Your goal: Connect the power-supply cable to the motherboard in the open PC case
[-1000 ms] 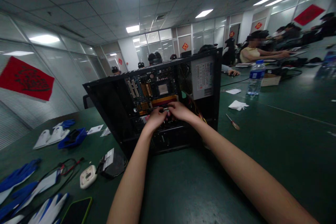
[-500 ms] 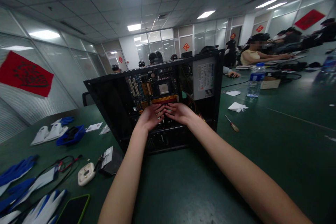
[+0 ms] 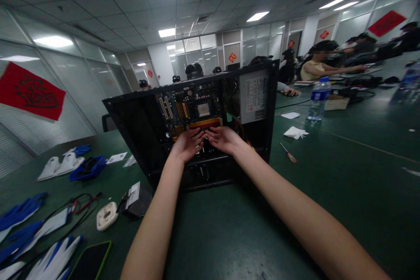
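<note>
- Computer case (image 3: 144, 135): black tower, side panel off, open side facing the wearer, standing on the green desk (image 3: 328, 175); both hands reach inside it.
- Motherboard (image 3: 188, 109): mounted on the far inner wall, just beyond the fingertips; its yellow and orange memory slots (image 3: 205, 123) run left to right, long axis level, directly above the fingers.
- Left hand (image 3: 187, 143): palm down, fingers loosely spread and flat at the lower edge of the slots; nothing visibly gripped.
- Right hand (image 3: 224, 138): fingers extended toward the left hand, tips almost meeting it; whether a part lies beneath them I cannot tell.
- Progress, as judged: case opened and board exposed; work at the slots appears mid-way, case not yet closed.
- Power supply (image 3: 254, 96): up and right of the right fingers, label facing out.
- Screwdriver (image 3: 288, 154): on the desk, right of the case, well apart from the hands.
- Gloves (image 3: 62, 164): far to the left.
</note>
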A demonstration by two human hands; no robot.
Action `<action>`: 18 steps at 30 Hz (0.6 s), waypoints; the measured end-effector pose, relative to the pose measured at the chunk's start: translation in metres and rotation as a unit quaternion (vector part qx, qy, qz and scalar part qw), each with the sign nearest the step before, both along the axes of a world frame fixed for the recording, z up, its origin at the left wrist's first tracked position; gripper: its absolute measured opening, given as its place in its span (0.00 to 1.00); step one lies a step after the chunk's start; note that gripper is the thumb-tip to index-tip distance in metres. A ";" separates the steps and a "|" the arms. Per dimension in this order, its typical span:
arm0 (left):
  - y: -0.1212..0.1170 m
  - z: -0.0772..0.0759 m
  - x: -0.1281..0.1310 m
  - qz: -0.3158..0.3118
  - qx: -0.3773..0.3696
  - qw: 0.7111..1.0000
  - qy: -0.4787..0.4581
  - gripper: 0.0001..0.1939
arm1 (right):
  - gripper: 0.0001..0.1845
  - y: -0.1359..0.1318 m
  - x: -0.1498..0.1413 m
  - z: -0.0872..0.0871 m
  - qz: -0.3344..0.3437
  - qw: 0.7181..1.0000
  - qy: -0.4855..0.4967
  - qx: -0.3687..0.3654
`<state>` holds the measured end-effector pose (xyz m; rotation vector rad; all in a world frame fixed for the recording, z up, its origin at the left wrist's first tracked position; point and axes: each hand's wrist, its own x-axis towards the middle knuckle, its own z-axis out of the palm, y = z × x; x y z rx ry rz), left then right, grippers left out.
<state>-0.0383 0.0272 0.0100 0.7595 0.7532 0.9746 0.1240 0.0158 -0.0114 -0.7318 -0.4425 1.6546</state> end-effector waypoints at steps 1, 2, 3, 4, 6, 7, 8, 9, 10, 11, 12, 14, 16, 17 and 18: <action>0.000 0.000 0.000 0.001 0.002 1.000 0.001 0.09 | 0.08 0.000 0.000 0.000 -0.001 1.000 0.000 0.003; 0.000 0.000 0.000 0.001 0.003 1.000 0.001 0.09 | 0.08 0.001 0.000 0.000 0.000 1.000 -0.001 0.007; -0.001 0.000 0.000 0.001 0.005 1.000 0.000 0.09 | 0.08 0.001 0.000 0.000 0.000 1.000 -0.001 0.012; -0.001 0.000 0.000 0.001 0.007 1.000 -0.001 0.09 | 0.08 0.001 0.000 -0.001 -0.001 1.000 -0.001 0.016; -0.001 0.000 0.000 0.001 0.008 1.000 -0.003 0.10 | 0.08 0.001 0.000 0.000 -0.002 1.000 0.003 0.023; -0.001 0.000 0.000 0.000 0.009 1.000 -0.004 0.10 | 0.08 0.001 0.001 0.000 -0.001 1.000 0.006 0.025; -0.001 0.000 0.000 -0.001 0.010 1.000 -0.006 0.10 | 0.08 0.001 0.001 0.000 0.001 1.000 0.011 0.027; -0.001 0.000 0.000 -0.001 0.012 1.000 -0.008 0.10 | 0.08 0.000 0.002 0.001 0.005 0.999 0.016 0.028; -0.001 -0.001 0.000 -0.002 0.013 1.000 -0.010 0.10 | 0.08 0.000 0.002 0.001 0.010 0.999 0.022 0.030; -0.001 -0.001 -0.001 -0.003 0.014 1.000 -0.012 0.10 | 0.08 0.000 0.003 0.002 0.015 0.999 0.029 0.032; -0.001 -0.001 -0.001 -0.005 0.015 1.000 -0.013 0.10 | 0.08 0.000 0.003 0.002 0.019 0.999 0.035 0.033; -0.002 0.000 -0.001 -0.008 0.017 1.000 -0.014 0.10 | 0.08 -0.001 0.004 0.003 0.021 0.998 0.043 0.032; -0.002 0.000 -0.001 -0.011 0.017 1.000 -0.016 0.11 | 0.07 -0.001 0.004 0.004 0.018 0.998 0.046 0.032; -0.002 0.000 -0.001 -0.012 0.017 1.000 -0.018 0.10 | 0.07 -0.002 0.004 0.005 0.016 0.998 0.048 0.032; -0.002 0.000 -0.001 -0.013 0.016 1.000 -0.021 0.10 | 0.07 -0.002 0.003 0.006 0.016 0.998 0.050 0.032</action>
